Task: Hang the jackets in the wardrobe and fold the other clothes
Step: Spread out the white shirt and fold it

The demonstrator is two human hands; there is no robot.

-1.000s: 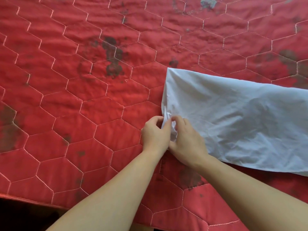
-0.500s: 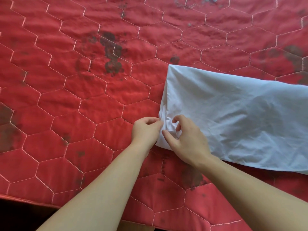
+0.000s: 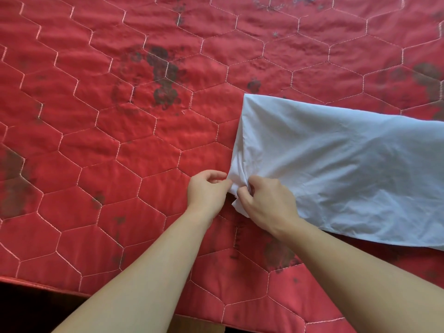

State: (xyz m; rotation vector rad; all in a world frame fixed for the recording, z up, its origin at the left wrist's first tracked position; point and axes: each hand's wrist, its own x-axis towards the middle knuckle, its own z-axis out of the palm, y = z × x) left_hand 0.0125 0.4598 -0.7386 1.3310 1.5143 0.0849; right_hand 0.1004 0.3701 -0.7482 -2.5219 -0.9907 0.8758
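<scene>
A pale white-blue garment lies flat on the red quilt, stretching from the centre out past the right edge of view. Its near-left corner is bunched up. My left hand pinches that corner from the left with curled fingers. My right hand grips the same bunched corner from the right, thumb and fingers curled into the cloth. The two hands almost touch. No jacket or wardrobe is in view.
A red quilt with pale hexagon stitching and dark faded flower prints covers the whole surface. Its near edge runs along the bottom left, with dark floor below it.
Both hands stay on the garment's near-left corner, working the fabric between their fingers. The corner is more gathered now and a small flap hangs below my right hand.
</scene>
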